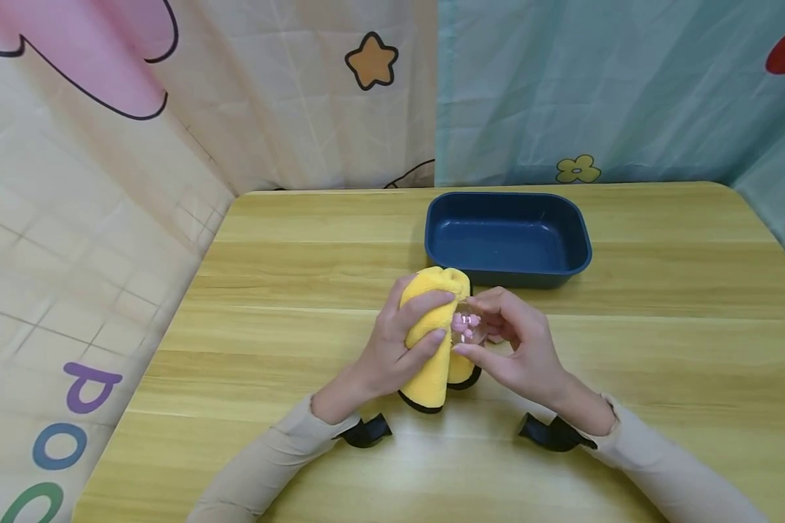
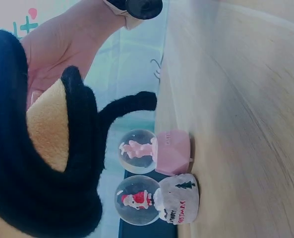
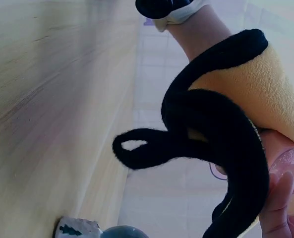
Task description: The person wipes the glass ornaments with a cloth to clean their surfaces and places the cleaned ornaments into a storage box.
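My left hand [image 1: 389,349] grips a folded yellow cloth [image 1: 432,385] with black edging, thumb and fingers pressed into its near side. Right beside it, my right hand [image 1: 530,345] holds a snow globe [image 1: 467,325] with pink shapes inside its clear ball, thumb below and forefinger above. The globe's left side lies against the cloth. From the left wrist, two more globes show standing on the table: one with a pink base [image 2: 173,151] and one with a white Christmas base [image 2: 181,198] and a Santa figure. Hands and cloth mostly hide these in the head view.
A dark blue basin [image 1: 509,280] stands at the back of the wooden table [image 1: 268,290], just beyond the hands. Black cloth edging and a loop [image 3: 137,148] hang below the cloth. Printed curtains [image 1: 288,109] close off the table's far side and left.
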Demonstrator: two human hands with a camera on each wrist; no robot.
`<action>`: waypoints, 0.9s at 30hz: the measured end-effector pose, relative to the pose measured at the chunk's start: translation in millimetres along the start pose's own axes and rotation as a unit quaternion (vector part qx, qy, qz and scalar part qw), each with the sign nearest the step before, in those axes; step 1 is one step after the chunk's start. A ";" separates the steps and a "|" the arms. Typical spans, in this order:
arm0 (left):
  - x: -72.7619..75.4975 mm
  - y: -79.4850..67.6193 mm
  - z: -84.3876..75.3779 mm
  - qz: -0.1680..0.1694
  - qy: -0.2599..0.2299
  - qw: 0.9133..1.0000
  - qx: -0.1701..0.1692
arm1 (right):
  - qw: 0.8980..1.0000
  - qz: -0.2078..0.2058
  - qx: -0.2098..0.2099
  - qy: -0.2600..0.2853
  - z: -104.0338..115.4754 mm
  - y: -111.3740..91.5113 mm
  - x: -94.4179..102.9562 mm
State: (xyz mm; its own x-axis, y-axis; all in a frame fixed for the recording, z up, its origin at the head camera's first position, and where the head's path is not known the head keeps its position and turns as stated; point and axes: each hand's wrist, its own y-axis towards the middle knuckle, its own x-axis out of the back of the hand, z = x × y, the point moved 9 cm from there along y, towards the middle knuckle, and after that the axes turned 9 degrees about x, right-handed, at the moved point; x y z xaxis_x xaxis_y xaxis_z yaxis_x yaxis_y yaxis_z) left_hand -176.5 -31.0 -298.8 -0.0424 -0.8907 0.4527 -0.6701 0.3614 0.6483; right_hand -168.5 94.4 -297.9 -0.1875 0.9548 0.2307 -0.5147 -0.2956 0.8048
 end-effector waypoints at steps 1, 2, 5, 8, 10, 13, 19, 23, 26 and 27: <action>0.2 0.2 -0.2 0.001 -0.003 1.000 0.002 | 1.000 0.000 0.018 -0.010 3.2 0.7 0.1; 0.6 0.3 -0.4 0.002 -0.007 1.000 0.004 | 0.999 0.000 0.035 -0.025 6.3 1.3 0.2; 1.6 1.0 -1.4 0.004 -0.017 1.000 0.007 | 0.993 0.003 0.085 -0.085 15.8 3.0 0.6; 2.1 1.3 -1.5 0.009 -0.027 0.999 0.016 | 0.982 0.006 0.127 -0.141 23.7 3.3 0.0; 1.9 1.5 -1.0 0.013 -0.035 0.999 0.023 | 0.975 0.010 0.150 -0.162 27.4 2.9 -1.1; 1.7 1.5 0.3 0.019 -0.050 0.998 0.036 | 0.967 0.016 0.188 -0.174 32.7 2.2 -3.4; 1.8 1.2 6.1 0.026 -0.084 0.994 0.072 | 0.940 0.029 0.273 -0.202 40.6 0.3 -9.2; 0.8 1.4 11.2 0.031 -0.102 0.990 0.093 | 0.923 0.035 0.311 -0.224 42.4 0.0 -12.4; 0.1 1.5 14.3 0.033 -0.105 0.988 0.106 | 0.917 0.041 0.319 -0.235 42.0 0.1 -13.3; 0.0 1.5 15.1 0.033 -0.103 0.988 0.109 | 0.916 0.043 0.320 -0.237 41.8 0.0 -13.4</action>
State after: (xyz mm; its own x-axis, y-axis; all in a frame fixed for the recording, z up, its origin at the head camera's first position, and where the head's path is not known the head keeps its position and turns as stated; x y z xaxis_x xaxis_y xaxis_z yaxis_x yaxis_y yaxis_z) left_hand -188.7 -34.6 -307.1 -0.2270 -0.9124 0.3406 -0.8030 0.3732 0.4646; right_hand -131.0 82.9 -278.1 0.2587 0.8804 0.3975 0.1087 -0.4354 0.8936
